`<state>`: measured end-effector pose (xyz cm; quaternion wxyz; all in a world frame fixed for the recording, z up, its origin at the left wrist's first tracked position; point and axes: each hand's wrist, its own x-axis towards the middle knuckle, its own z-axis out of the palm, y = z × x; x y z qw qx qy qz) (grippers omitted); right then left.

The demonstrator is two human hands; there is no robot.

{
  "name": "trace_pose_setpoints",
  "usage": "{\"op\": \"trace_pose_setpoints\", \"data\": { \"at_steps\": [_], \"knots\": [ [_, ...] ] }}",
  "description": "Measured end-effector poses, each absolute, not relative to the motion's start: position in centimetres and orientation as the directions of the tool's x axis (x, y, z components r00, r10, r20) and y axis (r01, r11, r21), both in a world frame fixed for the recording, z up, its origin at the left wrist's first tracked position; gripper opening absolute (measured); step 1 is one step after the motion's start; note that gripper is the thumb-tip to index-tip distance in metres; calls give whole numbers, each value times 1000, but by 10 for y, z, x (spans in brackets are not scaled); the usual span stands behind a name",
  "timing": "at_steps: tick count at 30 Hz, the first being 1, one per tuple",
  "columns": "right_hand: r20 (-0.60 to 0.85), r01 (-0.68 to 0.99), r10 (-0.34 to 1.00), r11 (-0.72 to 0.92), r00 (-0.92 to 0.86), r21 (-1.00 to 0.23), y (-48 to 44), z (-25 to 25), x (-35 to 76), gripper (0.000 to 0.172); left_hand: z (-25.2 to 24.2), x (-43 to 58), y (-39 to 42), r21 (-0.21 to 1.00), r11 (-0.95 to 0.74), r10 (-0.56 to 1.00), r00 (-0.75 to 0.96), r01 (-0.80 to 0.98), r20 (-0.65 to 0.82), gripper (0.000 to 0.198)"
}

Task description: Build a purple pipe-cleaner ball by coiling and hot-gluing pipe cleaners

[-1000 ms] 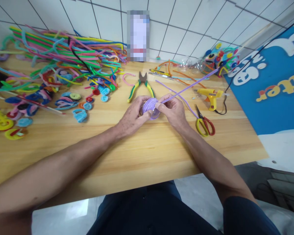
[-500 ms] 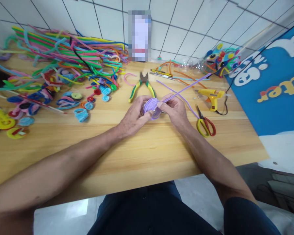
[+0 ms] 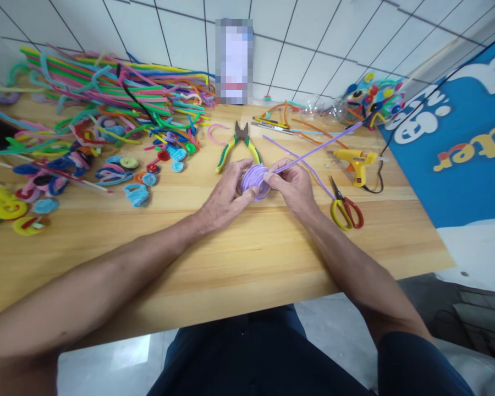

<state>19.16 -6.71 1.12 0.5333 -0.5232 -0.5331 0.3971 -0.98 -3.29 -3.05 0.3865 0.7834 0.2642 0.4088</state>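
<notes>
A purple pipe-cleaner coil (image 3: pixel 254 180) sits between both hands over the middle of the wooden table (image 3: pixel 239 258). My left hand (image 3: pixel 225 195) is closed round the coil's left side. My right hand (image 3: pixel 293 184) pinches the coil's right edge, where a long purple pipe-cleaner strand (image 3: pixel 317 147) runs off up and to the right. A second purple strand (image 3: pixel 309 168) crosses behind my right hand toward the scissors.
Pliers with green-yellow handles (image 3: pixel 239 144) lie just beyond the hands. Red-and-yellow scissors (image 3: pixel 345 209) and a yellow glue gun (image 3: pixel 356 163) lie to the right. A big heap of coloured pipe cleaners (image 3: pixel 107 93) and small coiled discs (image 3: pixel 136 192) fill the left. A blue mat (image 3: pixel 457 137) borders the right.
Hands and coil have hardly moved; my right hand's pinch has shifted slightly along the coil's edge.
</notes>
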Motion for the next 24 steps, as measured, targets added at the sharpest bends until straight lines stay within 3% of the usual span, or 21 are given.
{"op": "trace_pose_setpoints", "data": {
  "at_steps": [24],
  "knots": [
    [150, 136, 980, 132, 131, -982, -68, 12, 189, 34, -29, -9, -33, 821, -565, 725, 522, 77, 450, 50]
  ]
}}
